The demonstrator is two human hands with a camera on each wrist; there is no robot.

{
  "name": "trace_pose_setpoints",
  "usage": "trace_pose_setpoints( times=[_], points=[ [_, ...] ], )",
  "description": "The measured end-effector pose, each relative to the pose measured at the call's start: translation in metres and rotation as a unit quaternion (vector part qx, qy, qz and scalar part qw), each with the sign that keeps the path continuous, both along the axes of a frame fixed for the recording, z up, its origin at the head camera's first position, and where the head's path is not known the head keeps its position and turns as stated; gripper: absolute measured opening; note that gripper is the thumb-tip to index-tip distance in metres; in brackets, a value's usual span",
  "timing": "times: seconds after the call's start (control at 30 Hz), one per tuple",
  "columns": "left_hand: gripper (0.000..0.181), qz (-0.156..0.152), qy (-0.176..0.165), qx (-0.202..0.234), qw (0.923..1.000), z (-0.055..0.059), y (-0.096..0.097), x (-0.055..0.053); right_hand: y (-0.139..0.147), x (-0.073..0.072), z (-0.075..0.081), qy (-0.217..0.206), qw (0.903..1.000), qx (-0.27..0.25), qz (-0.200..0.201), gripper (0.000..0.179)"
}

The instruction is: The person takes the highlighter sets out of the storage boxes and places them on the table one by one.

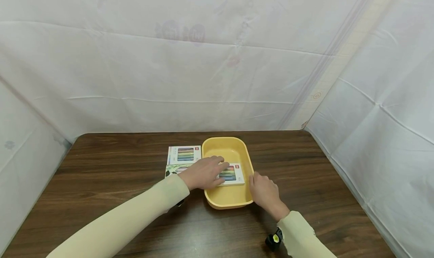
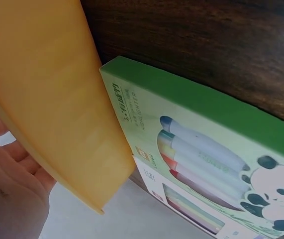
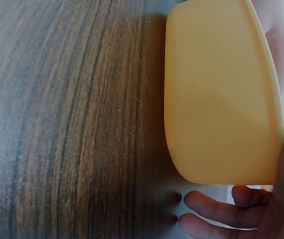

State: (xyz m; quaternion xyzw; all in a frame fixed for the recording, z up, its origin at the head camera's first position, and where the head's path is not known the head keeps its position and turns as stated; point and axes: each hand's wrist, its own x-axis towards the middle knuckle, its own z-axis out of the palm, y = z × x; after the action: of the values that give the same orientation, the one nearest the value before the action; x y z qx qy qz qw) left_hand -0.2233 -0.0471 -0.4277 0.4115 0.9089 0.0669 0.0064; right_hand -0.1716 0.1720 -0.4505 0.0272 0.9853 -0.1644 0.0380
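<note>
A yellow plastic bin (image 1: 226, 201) stands on the table, holding a white box of colored pens (image 1: 240, 174) with a window in its front. My left hand (image 1: 204, 172) reaches over the bin's left rim and grips that box near its left end, thumb at the near edge and fingers toward the far edge. At the bin's right side, my right hand (image 1: 265, 192) holds the rim, thumb up at the edge and fingers outside the wall. The left wrist view shows a green panda box of highlighters (image 2: 206, 149) close against the bin's outer wall.
A second white box of pens (image 1: 172, 154) lies left of the bin, behind the green box and partly overlapped by it in the left wrist view. The dark wooden table (image 1: 112, 167) reaches back to a white cloth wall (image 1: 190, 73), with more cloth at both sides.
</note>
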Motion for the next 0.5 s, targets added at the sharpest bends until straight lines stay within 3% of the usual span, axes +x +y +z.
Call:
trace_pose_setpoints(
  times=[0.5],
  points=[
    [0.052,0.012,-0.028,-0.022,0.9993,-0.0043,0.0092,-0.003,-0.0019,0.0017,0.0005,-0.001,1.0,0.002,-0.007,0.036]
  ],
)
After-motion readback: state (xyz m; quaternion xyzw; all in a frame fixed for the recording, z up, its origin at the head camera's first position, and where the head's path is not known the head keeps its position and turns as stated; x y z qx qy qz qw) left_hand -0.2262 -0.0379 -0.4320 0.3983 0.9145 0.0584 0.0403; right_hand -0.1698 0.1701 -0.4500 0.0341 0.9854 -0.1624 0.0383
